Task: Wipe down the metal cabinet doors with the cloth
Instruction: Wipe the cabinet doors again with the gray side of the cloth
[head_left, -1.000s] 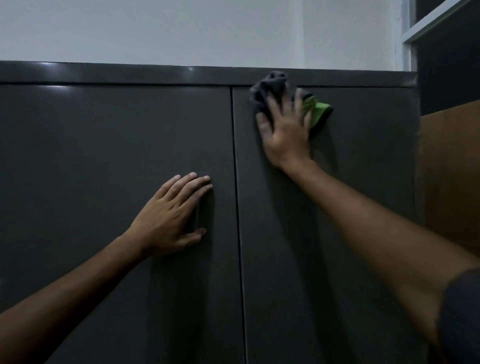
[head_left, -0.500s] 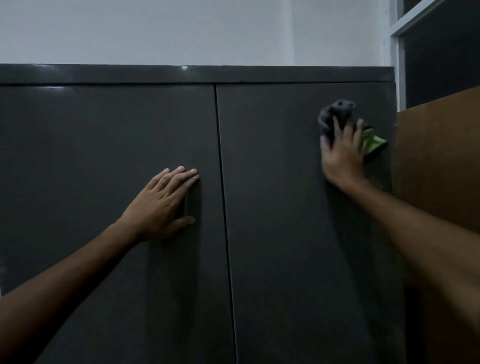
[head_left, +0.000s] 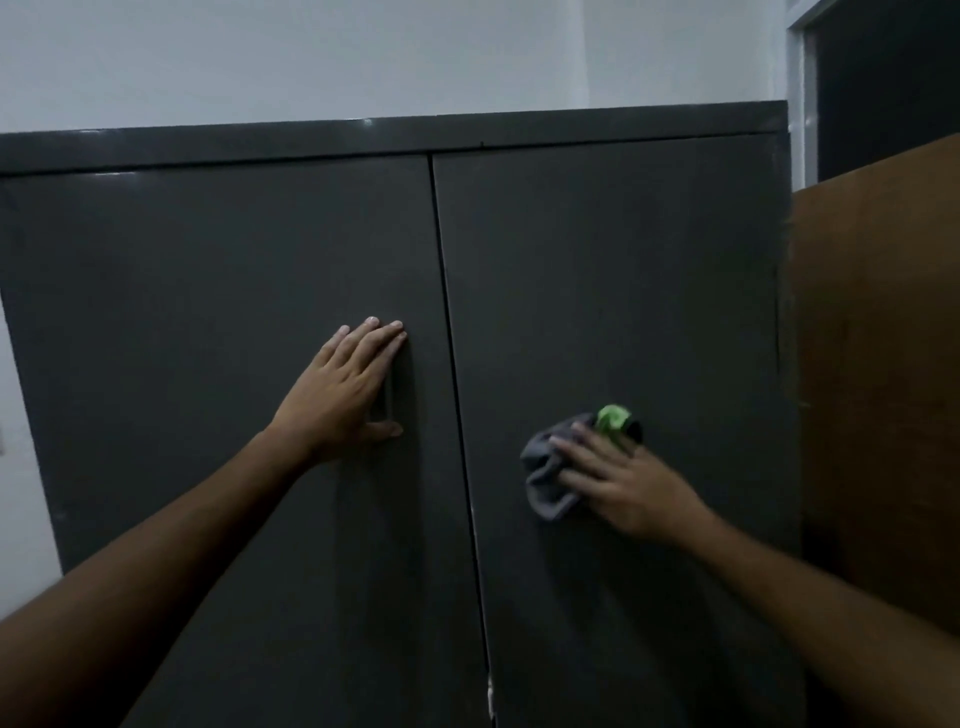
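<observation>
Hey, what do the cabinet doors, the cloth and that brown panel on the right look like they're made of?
Cabinet doors: probably painted sheet metal, dark grey, semi-gloss; faint glints show along the top edge.
Cloth: soft fabric, grey with a green part, bunched in folds under the right hand; possibly microfibre, too blurred to tell.
Brown panel: looks like wood or laminate board, flat and matte.

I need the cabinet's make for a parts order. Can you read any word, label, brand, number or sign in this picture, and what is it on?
None: no readable text on the left door, right door, cloth or brown panel.
</observation>
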